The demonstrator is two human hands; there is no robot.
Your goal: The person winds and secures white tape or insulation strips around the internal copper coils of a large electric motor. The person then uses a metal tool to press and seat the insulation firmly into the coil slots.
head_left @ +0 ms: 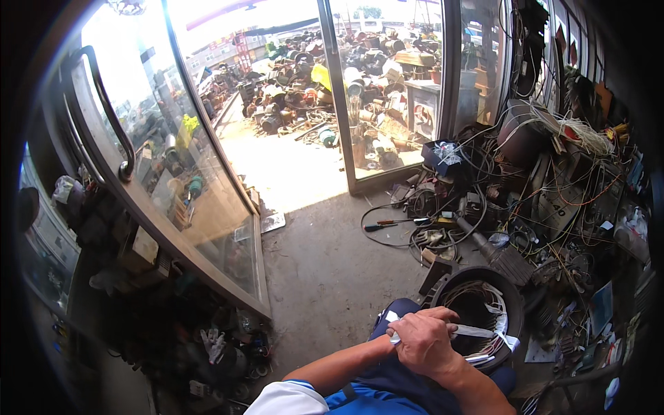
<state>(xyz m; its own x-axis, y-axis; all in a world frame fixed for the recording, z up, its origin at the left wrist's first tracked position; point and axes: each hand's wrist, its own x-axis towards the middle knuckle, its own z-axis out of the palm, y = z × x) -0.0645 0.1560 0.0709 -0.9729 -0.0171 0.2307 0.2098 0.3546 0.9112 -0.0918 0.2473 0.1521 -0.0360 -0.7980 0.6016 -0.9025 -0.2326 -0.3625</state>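
An electric motor stator (pixel 517 304), a round dark housing with wire windings and white insulation inside its rim, stands in front of me at the lower right. A white tape (pixel 474 332) runs from the windings to my hands, which are held together beside the housing. My right hand (pixel 423 342) is closed on this tape, and a white end pokes out at its left side. Partly covered by the right hand, my left hand (pixel 437 315) is closed close against it at the tape. Some of its fingers are hidden.
Cables and tools, including a screwdriver (pixel 380 226), lie on the floor ahead. A blue box (pixel 443 158) sits by the doorway. Tangled wires (pixel 581 135) and scrap parts are heaped at right. A glass door (pixel 207 187) stands at left, with dark clutter and a glove (pixel 213 344) below it.
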